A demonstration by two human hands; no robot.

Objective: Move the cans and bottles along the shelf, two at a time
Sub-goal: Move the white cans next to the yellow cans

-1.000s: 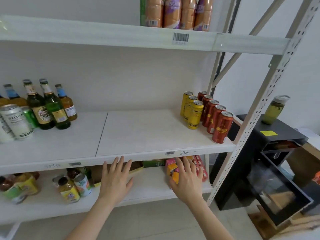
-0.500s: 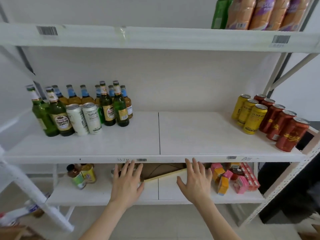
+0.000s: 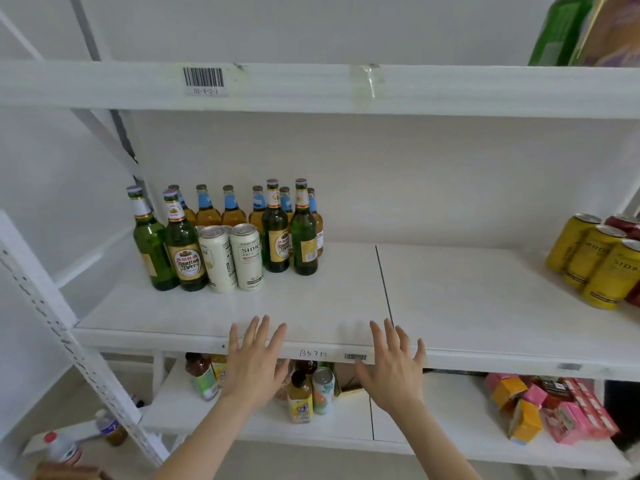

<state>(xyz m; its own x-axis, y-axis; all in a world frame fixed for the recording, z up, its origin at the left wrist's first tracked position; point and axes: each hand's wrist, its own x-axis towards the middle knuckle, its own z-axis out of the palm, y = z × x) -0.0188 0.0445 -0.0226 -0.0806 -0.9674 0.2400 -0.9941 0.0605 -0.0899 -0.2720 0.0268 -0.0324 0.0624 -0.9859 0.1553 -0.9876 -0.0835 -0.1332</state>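
On the left of the white middle shelf (image 3: pixel 467 306) stand several green beer bottles (image 3: pixel 303 237), amber bottles with blue neck labels (image 3: pixel 232 211) behind them, and two white cans (image 3: pixel 246 257) in front. Yellow cans (image 3: pixel 595 259) and red cans (image 3: pixel 623 223) stand at the shelf's far right. My left hand (image 3: pixel 254 363) and my right hand (image 3: pixel 393 368) hover side by side in front of the shelf's front edge, fingers spread and straight, holding nothing. Both are well short of the white cans.
The lower shelf (image 3: pixel 263 426) holds small juice bottles and a can (image 3: pixel 322 389) on the left and pink and orange cartons (image 3: pixel 554 410) on the right. Green and purple packs (image 3: pixel 585 29) sit on the top shelf. A perforated white upright (image 3: pixel 62 341) runs down the left.
My view has swung left along the shelf, bringing the bottle group toward the centre and pushing the yellow and red cans to the right edge. Both hands stay open and have risen slightly.
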